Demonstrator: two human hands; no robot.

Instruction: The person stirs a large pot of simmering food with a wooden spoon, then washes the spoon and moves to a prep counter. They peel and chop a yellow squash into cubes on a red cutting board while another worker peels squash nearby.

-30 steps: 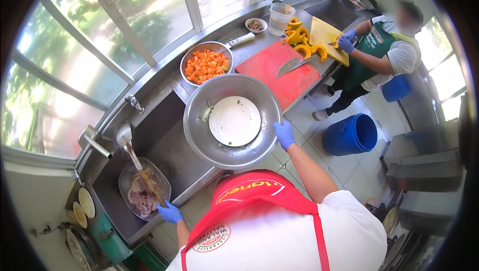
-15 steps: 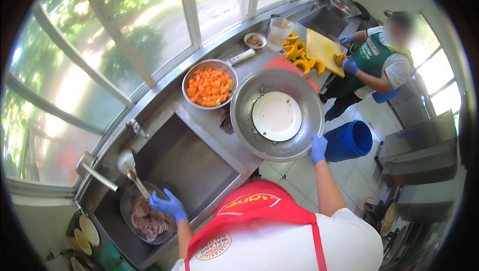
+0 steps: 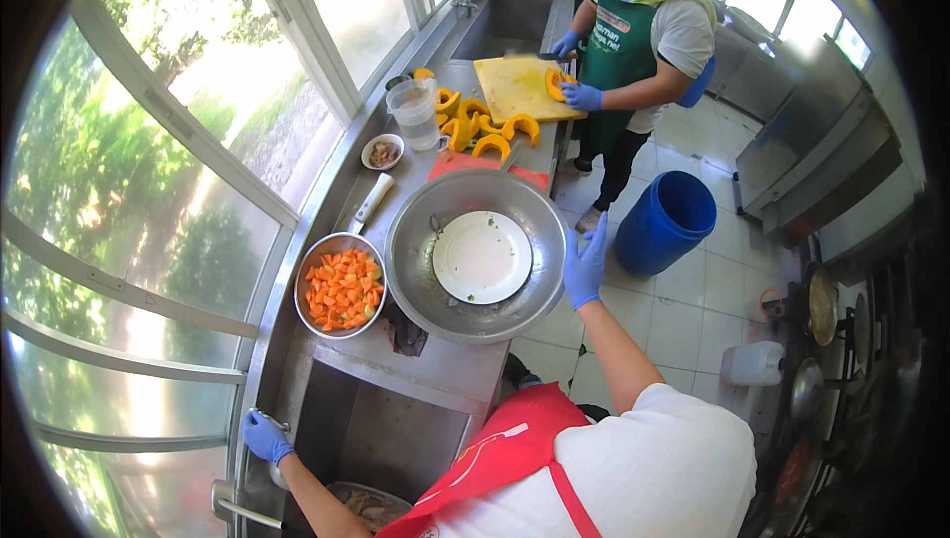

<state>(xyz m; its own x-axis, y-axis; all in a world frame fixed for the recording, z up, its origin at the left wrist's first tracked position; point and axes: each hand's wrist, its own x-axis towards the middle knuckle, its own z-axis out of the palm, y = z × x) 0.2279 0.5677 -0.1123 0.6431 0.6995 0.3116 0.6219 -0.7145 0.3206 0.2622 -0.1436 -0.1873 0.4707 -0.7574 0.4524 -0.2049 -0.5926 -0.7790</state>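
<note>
Head view, looking down: the right hand point(image 3: 586, 263), in a blue glove, lies flat and open against the right rim of a large steel basin point(image 3: 477, 255) at the middle of the frame, fingers spread upward along the edge. The left hand point(image 3: 265, 436), also gloved, is curled at the lower left by the sink point(image 3: 381, 434) edge, near a tap point(image 3: 237, 508); whether it grips anything I cannot tell.

To steady the basin well, the palm should stay on the rim rather than inside, since the thin polished metal looks slippery and the round bottom would likely rock on the steel counter point(image 3: 445, 365). A second hand at the opposite rim would probably keep it level.

Inside the basin lies a flat white plate point(image 3: 483, 257) with green specks. Just left, touching or nearly so, sits a smaller steel bowl point(image 3: 341, 286) of diced orange cubes. Curved orange wedges point(image 3: 482, 132) lie beyond, beside a yellow cutting board point(image 3: 520, 88) where another person's gloved hands work. A blue plastic barrel point(image 3: 668, 221) stands on the tiled floor.
</note>
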